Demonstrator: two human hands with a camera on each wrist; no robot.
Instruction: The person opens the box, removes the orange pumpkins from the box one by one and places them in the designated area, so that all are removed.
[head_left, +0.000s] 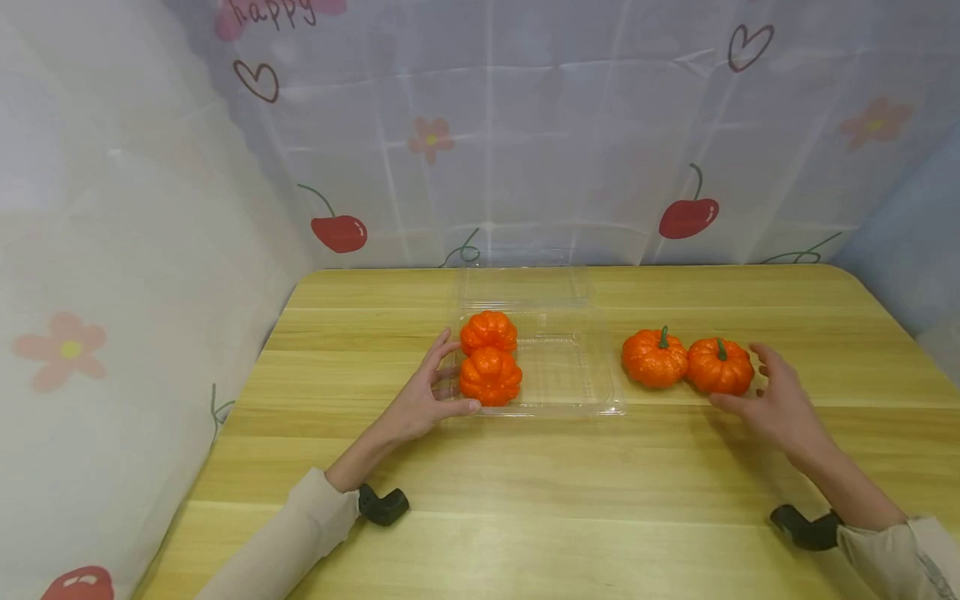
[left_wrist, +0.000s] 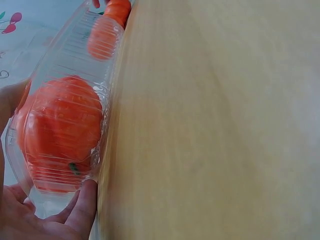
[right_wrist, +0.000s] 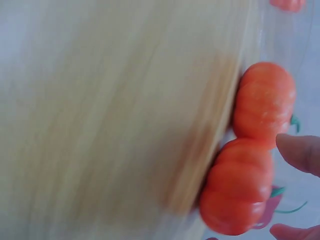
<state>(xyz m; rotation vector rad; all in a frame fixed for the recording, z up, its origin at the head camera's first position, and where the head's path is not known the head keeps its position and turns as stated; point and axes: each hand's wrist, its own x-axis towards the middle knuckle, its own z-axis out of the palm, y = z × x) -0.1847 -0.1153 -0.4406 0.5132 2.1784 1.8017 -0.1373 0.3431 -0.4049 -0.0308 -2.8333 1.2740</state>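
A clear plastic clamshell box [head_left: 558, 367] lies on the table with its lid [head_left: 522, 285] folded back. In its left side sit two orange toy pumpkins, the rear one [head_left: 488, 332] and the front one [head_left: 491, 377], no stems visible from above. My left hand [head_left: 427, 400] grips the box's left front corner, thumb at the front wall and fingers along the left side. Right of the box, two more pumpkins with green stems touch each other, one left [head_left: 654, 358] and one right [head_left: 720, 367]. My right hand [head_left: 776, 406] is spread beside the right one, thumb and fingers apart.
The wooden table [head_left: 525, 508] carries everything. Behind it hangs a pale curtain [head_left: 570, 150] printed with cherries, hearts and flowers. Each wrist wears a black camera mount, one on the left [head_left: 384, 505] and one on the right [head_left: 806, 529].
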